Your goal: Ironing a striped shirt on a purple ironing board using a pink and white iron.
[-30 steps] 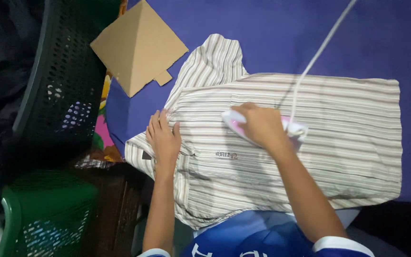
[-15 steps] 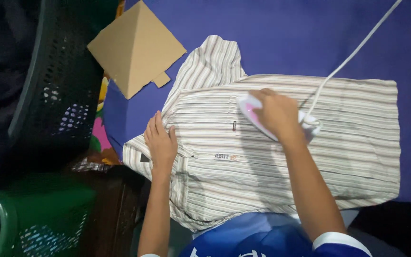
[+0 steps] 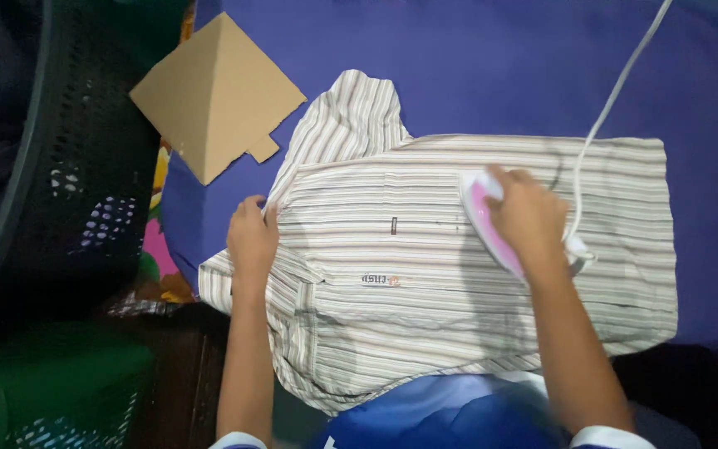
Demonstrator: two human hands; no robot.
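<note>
Head view. The iron rests on the upper middle of the striped shirt, toward the right half of the garment. Its long axis runs diagonally, from upper left to lower right in the frame; the narrower end at upper left faces the collar side of the shirt, and the rear end at lower right carries the white cord. The cord leaves the rear of the iron, crosses the shirt and runs up to the top right edge of the frame.

The iron has a white body with a pink side panel. Most of its top is hidden under the right hand, so the handle shape cannot be made out.

The right hand is closed over the top of the iron, fingers wrapped down its far side. The left hand lies flat and open on the left edge of the shirt, near the sleeve, palm down, holding nothing. The two hands are well apart, with the shirt front between them.

The shirt is pale with fine dark stripes, spread flat with its long axis left to right on the blue surface. A piece of brown cardboard lies at the upper left, just beside the sleeve
</note>
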